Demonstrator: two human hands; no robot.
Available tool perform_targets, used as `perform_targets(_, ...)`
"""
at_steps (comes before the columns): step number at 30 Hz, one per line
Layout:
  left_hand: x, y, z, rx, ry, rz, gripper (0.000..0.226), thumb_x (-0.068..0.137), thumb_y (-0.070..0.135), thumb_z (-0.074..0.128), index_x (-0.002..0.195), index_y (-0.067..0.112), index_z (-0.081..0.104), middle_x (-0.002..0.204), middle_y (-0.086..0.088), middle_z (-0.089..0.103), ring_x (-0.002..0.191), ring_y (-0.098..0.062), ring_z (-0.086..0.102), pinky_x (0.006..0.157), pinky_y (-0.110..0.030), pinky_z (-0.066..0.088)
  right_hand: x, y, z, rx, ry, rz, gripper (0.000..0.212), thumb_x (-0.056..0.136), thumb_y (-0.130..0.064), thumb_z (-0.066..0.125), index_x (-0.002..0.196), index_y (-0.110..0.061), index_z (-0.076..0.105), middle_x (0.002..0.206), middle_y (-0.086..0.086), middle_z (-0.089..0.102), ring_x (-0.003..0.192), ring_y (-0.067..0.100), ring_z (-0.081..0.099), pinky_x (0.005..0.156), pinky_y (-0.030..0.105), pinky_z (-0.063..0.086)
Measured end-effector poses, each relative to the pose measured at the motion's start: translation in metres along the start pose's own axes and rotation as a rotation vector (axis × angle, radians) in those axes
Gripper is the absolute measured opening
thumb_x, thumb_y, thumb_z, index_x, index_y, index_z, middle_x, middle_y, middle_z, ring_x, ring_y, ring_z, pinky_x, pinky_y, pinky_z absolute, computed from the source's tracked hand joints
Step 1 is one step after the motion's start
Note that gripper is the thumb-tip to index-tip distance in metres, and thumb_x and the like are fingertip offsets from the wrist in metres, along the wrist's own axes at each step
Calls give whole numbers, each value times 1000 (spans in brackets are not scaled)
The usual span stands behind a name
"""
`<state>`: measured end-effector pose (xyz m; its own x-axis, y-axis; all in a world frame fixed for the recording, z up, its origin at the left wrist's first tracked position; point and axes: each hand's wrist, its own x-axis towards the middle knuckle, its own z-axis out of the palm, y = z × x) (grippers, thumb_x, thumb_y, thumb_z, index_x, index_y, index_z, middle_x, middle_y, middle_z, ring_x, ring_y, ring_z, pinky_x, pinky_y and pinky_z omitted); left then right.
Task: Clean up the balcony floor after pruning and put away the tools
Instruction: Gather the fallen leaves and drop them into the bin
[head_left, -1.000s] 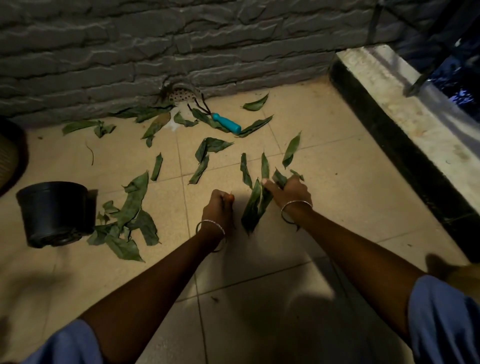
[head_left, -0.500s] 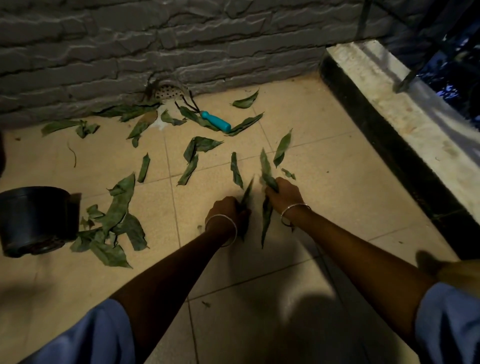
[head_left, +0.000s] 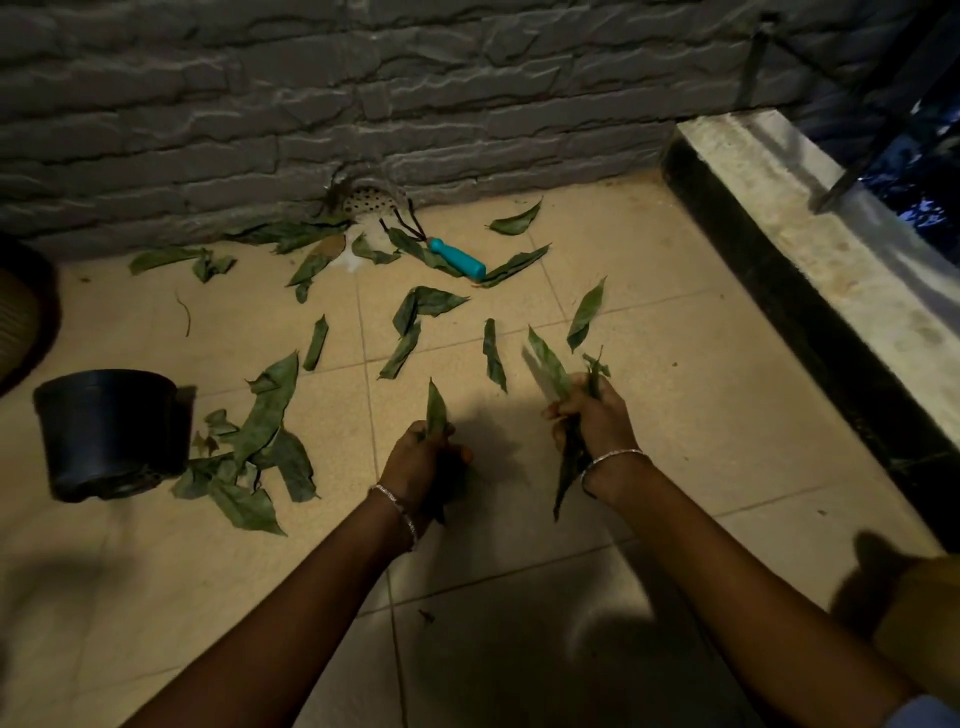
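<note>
Green pruned leaves lie scattered over the beige tiled floor (head_left: 675, 395). My left hand (head_left: 421, 462) grips a leaf (head_left: 435, 408) that sticks up out of its fist. My right hand (head_left: 595, 421) holds a bunch of leaves (head_left: 550, 369) lifted off the floor, with one long leaf hanging below the wrist. A pile of leaves (head_left: 260, 447) lies beside a black plastic pot (head_left: 111, 431) at the left. A small hand rake with a teal handle (head_left: 457, 258) lies near the wall among more leaves.
A grey stone wall (head_left: 363, 104) runs along the back with a floor drain (head_left: 366, 200) at its foot. A raised concrete ledge (head_left: 831, 249) with a railing borders the right side. Part of a round brown object (head_left: 21, 317) shows at the far left.
Both hands have lifted from the floor with leaves in them. My right hand moved right and gathered more leaves; my left hand now grips an upright leaf.
</note>
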<state>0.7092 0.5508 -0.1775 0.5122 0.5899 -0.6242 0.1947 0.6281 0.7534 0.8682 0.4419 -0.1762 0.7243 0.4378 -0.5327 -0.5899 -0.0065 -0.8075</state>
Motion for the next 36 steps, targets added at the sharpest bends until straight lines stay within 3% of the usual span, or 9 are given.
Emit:
perform_targets(5, -10, 13, -4, 48, 22, 60, 22, 97, 9, 40, 99, 16, 61, 66, -4, 53, 60, -18, 48, 52, -26, 38, -11, -10, 2, -37, -1, -6, 27, 82, 8, 45, 99, -2, 63, 57, 7, 55, 37, 14, 37, 36, 18, 29)
perform_targets(7, -14, 17, -2, 22, 10, 71, 22, 95, 7, 43, 98, 16, 62, 67, -4, 50, 61, -17, 45, 55, -28, 36, -15, -17, -2, -56, -9, 18, 24, 79, 3, 48, 95, 1, 67, 56, 4, 48, 37, 12, 31, 36, 18, 24)
perform_targets(11, -23, 27, 5, -36, -32, 87, 21, 94, 7, 42, 98, 14, 61, 65, -3, 45, 62, -17, 43, 60, -30, 33, -22, -34, -16, -31, -84, 28, 21, 82, -9, 50, 80, -7, 71, 59, 0, 36, 37, 9, 24, 36, 17, 19)
perform_targets(13, -25, 33, 10, -62, -48, 86, 21, 94, 8, 42, 99, 13, 62, 64, -2, 45, 61, -17, 43, 59, -30, 34, -27, -44, -22, -36, -104, 20, 24, 87, -25, 56, 84, -8, 73, 60, 0, 35, 39, 9, 24, 37, 18, 20)
perform_targets(16, -27, 42, 19, -99, -77, 89, 22, 93, 8, 41, 99, 14, 61, 60, 0, 46, 59, -15, 43, 57, -29, 32, -36, -59, -33, -42, -107, 46, 59, 86, -63, 56, 93, -7, 73, 55, -2, 38, 40, 9, 27, 38, 18, 24)
perform_targets(18, -26, 49, 27, -137, -117, 89, 22, 94, 8, 40, 99, 13, 60, 58, 0, 44, 59, -15, 41, 57, -30, 31, -38, -70, -40, -21, -89, 79, 70, 80, -74, 55, 91, -8, 73, 54, -2, 37, 40, 9, 27, 38, 18, 25)
perform_targets(25, -23, 61, 41, -147, -201, 79, 21, 94, 12, 40, 99, 16, 59, 59, 3, 45, 58, -14, 41, 55, -29, 32, -35, -87, -56, 138, 1, 118, 23, 76, -34, 79, 70, -15, 68, 54, -6, 36, 40, 8, 30, 36, 20, 27)
perform_targets(33, -28, 60, 41, -223, -221, 14, 20, 93, 14, 40, 98, 17, 59, 59, 3, 43, 54, -12, 43, 59, -29, 33, -29, -92, -61, 452, -30, 175, 31, 72, -1, 64, 49, -12, 46, 54, 0, 34, 35, 9, 26, 35, 18, 21)
perform_targets(36, -28, 63, 35, -307, -211, -6, 19, 92, 11, 40, 93, 15, 59, 58, 3, 37, 49, -12, 41, 56, -27, 34, -23, -87, -59, 550, -86, 199, 26, 69, 7, 53, 56, -10, 39, 66, 8, 48, 41, 12, 36, 34, 17, 27)
